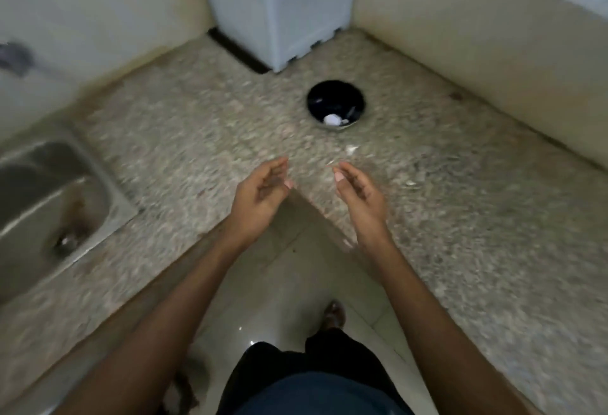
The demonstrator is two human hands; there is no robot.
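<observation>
My left hand and my right hand hover side by side over the inner corner of a speckled stone counter, palms turned toward each other. The fingers of both are loosely curled and neither holds anything. Beyond them stands a black bowl on the counter, with a white rounded piece and pale bits lying inside it. A few small white fragments lie on the counter between the bowl and my right hand.
A steel sink is set into the counter at the left. A white boxy appliance stands in the far corner against cream walls. Below are the tiled floor, my dark trousers and one foot.
</observation>
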